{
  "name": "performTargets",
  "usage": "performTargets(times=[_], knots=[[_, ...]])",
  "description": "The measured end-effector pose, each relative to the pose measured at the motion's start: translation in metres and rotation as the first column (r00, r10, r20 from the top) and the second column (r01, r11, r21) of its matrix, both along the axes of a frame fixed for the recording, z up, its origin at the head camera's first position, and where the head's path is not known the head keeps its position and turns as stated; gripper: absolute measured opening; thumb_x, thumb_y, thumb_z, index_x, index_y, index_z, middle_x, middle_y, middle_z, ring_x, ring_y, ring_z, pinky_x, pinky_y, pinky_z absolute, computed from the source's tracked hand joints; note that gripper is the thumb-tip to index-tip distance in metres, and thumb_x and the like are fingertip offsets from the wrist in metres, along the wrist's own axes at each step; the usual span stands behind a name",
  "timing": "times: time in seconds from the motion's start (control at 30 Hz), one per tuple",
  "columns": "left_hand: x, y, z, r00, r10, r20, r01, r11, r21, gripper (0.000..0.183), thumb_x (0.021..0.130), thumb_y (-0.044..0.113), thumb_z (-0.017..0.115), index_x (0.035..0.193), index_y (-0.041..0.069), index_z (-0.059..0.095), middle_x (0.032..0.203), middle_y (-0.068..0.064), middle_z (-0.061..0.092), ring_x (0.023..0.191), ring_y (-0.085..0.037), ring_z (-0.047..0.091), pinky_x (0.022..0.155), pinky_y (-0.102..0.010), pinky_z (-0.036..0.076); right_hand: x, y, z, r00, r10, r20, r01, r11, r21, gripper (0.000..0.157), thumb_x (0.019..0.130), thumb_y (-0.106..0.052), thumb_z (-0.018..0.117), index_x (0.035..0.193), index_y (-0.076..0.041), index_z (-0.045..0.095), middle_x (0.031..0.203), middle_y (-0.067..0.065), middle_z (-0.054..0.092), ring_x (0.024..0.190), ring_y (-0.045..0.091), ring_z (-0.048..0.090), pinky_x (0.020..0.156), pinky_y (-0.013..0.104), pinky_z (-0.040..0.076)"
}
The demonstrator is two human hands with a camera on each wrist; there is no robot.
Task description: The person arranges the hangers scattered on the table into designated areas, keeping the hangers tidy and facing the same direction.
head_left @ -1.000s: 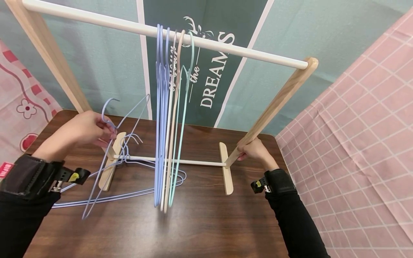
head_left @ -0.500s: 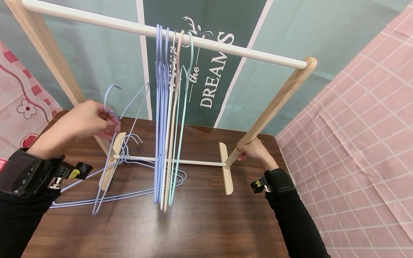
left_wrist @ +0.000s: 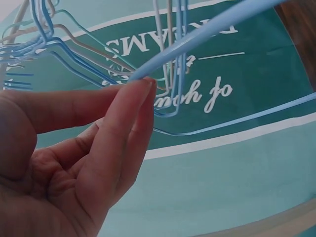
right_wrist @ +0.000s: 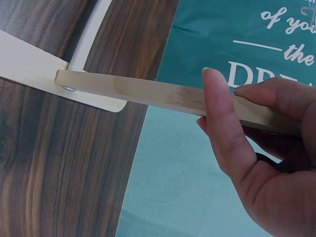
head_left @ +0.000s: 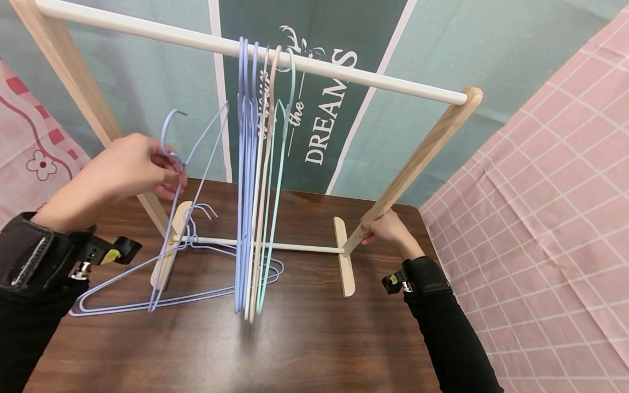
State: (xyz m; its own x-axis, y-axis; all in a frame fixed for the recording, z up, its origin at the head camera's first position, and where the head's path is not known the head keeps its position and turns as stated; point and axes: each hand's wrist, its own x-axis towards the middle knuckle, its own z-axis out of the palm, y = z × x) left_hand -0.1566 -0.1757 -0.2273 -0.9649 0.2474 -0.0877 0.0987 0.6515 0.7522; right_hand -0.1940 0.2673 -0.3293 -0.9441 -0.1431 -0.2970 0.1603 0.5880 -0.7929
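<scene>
My left hand (head_left: 140, 166) pinches a blue clothes hanger (head_left: 173, 214) near the base of its hook, holding it upright above the table at the left of the rack. In the left wrist view, thumb and fingertips meet on the blue hanger's arm (left_wrist: 197, 38). My right hand (head_left: 385, 226) grips the right wooden post (head_left: 417, 161) of the clothes rack low down; the right wrist view shows thumb and fingers around the post (right_wrist: 148, 93). Several hangers (head_left: 250, 191) in blue, white, beige and mint hang from the white top rail (head_left: 363, 75).
More blue hangers (head_left: 196, 297) lie on the dark wooden table (head_left: 314, 344), hooks near the left foot (head_left: 164, 267) of the rack. A white lower bar (head_left: 309, 248) joins the two feet. Behind stands a teal cloth (head_left: 162, 71); pink cloth (head_left: 555, 207) covers the right side.
My left hand has risen, lifting the blue hanger higher and slightly to the right, clear of the hangers' hooks lying on the table. My right hand stays on the post.
</scene>
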Motion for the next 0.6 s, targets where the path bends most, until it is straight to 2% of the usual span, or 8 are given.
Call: performTargets(times=[0.27,0.6], knots=[[0.000,0.003,0.012,0.999,0.035,-0.028,-0.034,0.999,0.036,0.020,0.088,0.003,0.052,0.102,-0.012,0.054,0.078,-0.012,0.067,0.059,-0.015,0.065,0.055,-0.028,0.052,-0.001,-0.001,0.000,1.000,-0.001,0.006,0.001,1.000,-0.003,0.029,0.086,0.005,0.047,0.111,0.020,0.047,0.101,0.040,0.053,0.066,0.031,0.066,0.060,0.036,0.053],[0.000,0.005,0.028,0.993,0.057,-0.106,-0.058,0.998,-0.007,0.017,0.086,0.007,0.057,0.095,-0.007,0.060,0.074,-0.008,0.068,0.056,-0.014,0.065,0.053,-0.025,0.051,0.000,0.000,0.000,1.000,-0.003,0.008,0.003,1.000,-0.002,0.031,0.087,0.005,0.047,0.113,0.022,0.045,0.102,0.040,0.053,0.064,0.027,0.066,0.063,0.039,0.053]])
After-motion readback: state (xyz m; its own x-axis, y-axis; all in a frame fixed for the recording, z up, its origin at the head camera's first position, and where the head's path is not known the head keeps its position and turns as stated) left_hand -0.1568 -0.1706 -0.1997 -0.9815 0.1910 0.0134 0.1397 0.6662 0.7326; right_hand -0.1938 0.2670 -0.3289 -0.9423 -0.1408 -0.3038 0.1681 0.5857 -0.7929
